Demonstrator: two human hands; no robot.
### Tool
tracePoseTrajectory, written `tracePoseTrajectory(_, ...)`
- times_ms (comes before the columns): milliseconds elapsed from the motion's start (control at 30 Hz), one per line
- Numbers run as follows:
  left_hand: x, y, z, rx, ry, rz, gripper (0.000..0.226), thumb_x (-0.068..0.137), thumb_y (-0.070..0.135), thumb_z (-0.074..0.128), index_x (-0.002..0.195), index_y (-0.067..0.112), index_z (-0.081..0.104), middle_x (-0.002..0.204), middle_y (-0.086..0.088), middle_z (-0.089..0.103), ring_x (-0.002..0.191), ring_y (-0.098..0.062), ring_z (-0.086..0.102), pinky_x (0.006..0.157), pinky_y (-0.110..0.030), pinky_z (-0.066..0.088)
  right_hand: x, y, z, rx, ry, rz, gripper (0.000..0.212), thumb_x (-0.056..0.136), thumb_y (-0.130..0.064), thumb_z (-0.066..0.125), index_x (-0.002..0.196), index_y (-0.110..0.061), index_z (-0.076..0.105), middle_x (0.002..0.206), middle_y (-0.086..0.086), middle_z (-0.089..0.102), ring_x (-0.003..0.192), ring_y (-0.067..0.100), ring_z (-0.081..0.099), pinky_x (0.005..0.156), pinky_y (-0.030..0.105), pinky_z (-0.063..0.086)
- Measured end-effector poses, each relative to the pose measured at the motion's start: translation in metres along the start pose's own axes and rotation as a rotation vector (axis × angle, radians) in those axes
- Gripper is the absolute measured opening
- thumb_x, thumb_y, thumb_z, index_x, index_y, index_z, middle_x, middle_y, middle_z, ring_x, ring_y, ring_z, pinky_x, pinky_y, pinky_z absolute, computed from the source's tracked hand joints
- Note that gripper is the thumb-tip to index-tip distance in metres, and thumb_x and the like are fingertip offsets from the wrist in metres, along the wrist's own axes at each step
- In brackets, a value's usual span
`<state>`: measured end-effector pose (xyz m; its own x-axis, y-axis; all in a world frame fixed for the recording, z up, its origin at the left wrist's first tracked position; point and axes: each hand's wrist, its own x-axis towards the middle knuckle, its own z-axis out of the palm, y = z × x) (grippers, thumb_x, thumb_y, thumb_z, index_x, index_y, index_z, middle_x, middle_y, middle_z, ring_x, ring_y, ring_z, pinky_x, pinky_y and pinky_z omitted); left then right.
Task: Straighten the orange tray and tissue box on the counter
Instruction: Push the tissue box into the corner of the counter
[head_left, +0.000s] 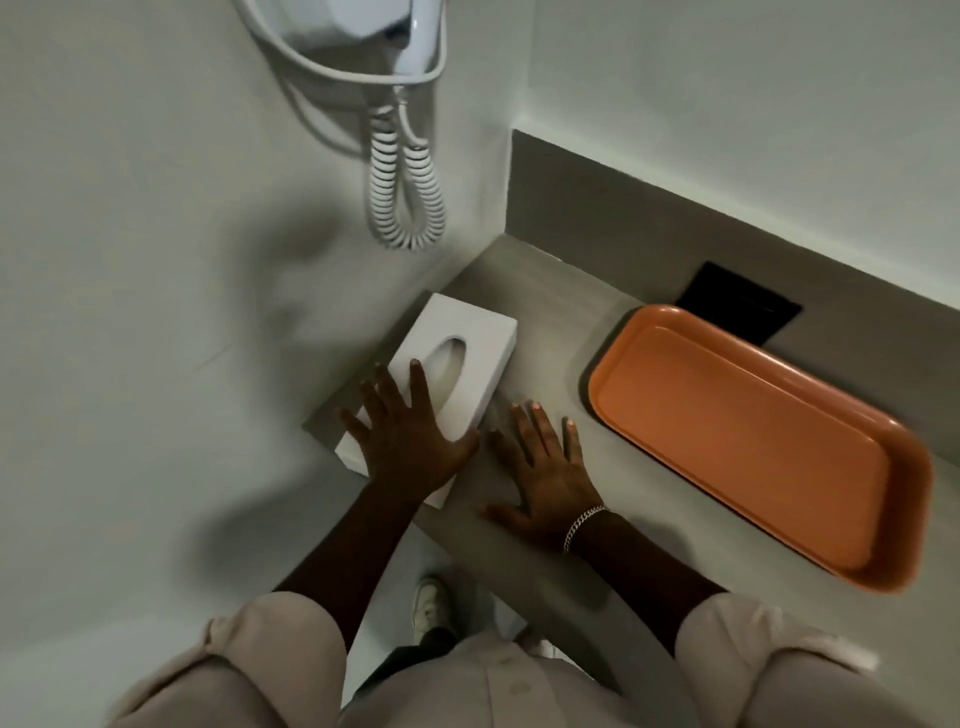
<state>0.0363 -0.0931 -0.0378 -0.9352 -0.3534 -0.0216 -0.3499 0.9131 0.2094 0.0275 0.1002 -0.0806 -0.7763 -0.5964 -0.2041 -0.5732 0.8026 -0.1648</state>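
A white tissue box (470, 343) with an oval slot lies on the grey counter (540, 332), close to the left wall. My left hand (410, 436) rests flat on the near half of its top, fingers spread. My right hand (540, 467) lies flat on the counter just right of the box, fingertips near its side, a silver bracelet on the wrist. The empty orange tray (753, 431) sits to the right, along the back ledge, apart from both hands.
A white wall-mounted hair dryer (363, 31) with a coiled cord (408, 197) hangs above the counter's left end. A black panel (737, 306) is set in the grey backsplash behind the tray. The counter's front edge runs under my forearms; a shoe (431, 603) shows on the floor below.
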Motion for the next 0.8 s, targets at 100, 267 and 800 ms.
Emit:
tracePoseTrajectory(100,0.004,0.003,-0.002,-0.002,0.020,-0.027,0.117,0.058,0.079,0.057,0.148,0.016,0.017,0.148,-0.027,0.030,0.132,-0.047,0.032,0.104,-0.065,0.031,-0.002,-0.003,0.005,-0.037,0.014,-0.004,0.095,0.084,-0.083,0.032,0.160,-0.028,0.011,0.169,0.012,0.005,0.156,0.036,0.005,0.118,0.071,0.005)
tracePoseTrajectory(267,0.015,0.003,-0.005,-0.032,0.034,-0.043,0.118,0.052,0.076,0.062,0.145,0.017,0.022,0.144,-0.024,0.034,0.128,-0.044,0.034,0.102,-0.060,0.032,0.001,-0.005,0.005,-0.011,0.027,0.004,0.094,0.084,-0.086,0.023,0.158,-0.028,0.023,0.166,0.012,0.020,0.153,0.036,0.020,0.115,0.072,0.017)
tracePoseTrajectory(800,0.106,0.031,-0.010,-0.019,0.061,0.088,0.115,0.049,0.071,0.066,0.142,0.015,0.029,0.149,-0.025,0.028,0.135,-0.046,0.027,0.105,-0.061,0.030,0.003,-0.001,0.008,0.013,0.026,-0.006,0.094,0.083,-0.088,0.025,0.159,-0.031,0.020,0.169,0.009,0.012,0.156,0.034,0.010,0.117,0.070,0.011)
